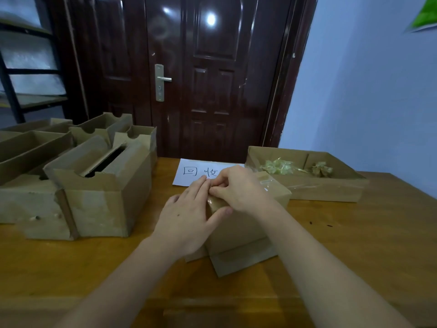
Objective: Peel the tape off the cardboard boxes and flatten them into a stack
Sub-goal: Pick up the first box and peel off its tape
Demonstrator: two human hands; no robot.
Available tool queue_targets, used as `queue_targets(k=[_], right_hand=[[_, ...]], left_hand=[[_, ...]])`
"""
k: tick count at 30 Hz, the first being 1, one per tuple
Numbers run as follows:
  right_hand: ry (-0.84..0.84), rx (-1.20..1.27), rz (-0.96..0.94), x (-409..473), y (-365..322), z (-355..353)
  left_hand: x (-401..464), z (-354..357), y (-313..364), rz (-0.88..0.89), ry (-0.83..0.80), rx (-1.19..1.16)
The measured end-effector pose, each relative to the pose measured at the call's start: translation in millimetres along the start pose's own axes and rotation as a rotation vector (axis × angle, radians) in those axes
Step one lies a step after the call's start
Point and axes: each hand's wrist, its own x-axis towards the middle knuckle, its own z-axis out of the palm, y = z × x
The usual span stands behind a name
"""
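Both hands, the left hand (186, 214) and right hand (236, 185), rest on a taped box (243, 228). Left of them stand open boxes (99, 185); behind, a paper sheet (196, 171); right-behind, a tray box (307, 183) holding tape scraps (279, 167).

Brown cardboard box (238, 228), white paper (189, 172), dark-red door (212, 79)

Dark door (189, 67); blue wall (366, 91)
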Motion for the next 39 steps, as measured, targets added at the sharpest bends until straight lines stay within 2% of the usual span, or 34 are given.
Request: queue_targets(k=[6,8,11,13,15,17,19,21,24,26,29,34,37,39], right_hand=[[0.139,0.049,-0.006,-1,-3,-5],[0.215,-0.059,-0.032,0,2,-10],[0.292,-0.226,-0.166,-3,8,-6],[0.242,-0.093,-0.224,-7,9,1],[0.143,0.116,-0.171,-8,10,4],[0.152,0.194,-0.092,-5,14,4],[0.200,0.061,-0.023,-3,18,3],[0.171,-0.071,0.033,-3,18,4],[0.142,-0.114,0.083,-3,10,9],[0.157,-0.085,0.105,-2,6,12],[0.213,-0.125,0.074,1,5,19],[0.269,-0.391,-0.031,7,17,3],[0.309,-0.432,-0.007,9,35,-27],[0.266,-0.379,-0.079,5,36,-31]], left_hand=[[1,-11,0,0.143,0.036,0.221],[2,-14,1,0.165,0.029,0.265],[4,-17,4,0.170,0.024,0.298],[3,-16,5,0.179,0.023,0.302],[2,-15,6,0.172,0.014,0.274],[2,-15,5,0.160,0.001,0.257],[3,-14,4,0.150,0.000,0.269],[2,-14,5,0.147,0.008,0.290],[2,-13,9,0.163,0.016,0.291],[2,-13,11,0.164,-0.004,0.211],[0,-17,11,0.160,-0.012,0.109],[7,-29,10,0.185,-0.029,0.228],[6,-33,7,0.186,-0.045,0.271],[4,-34,9,0.190,-0.047,0.304]])
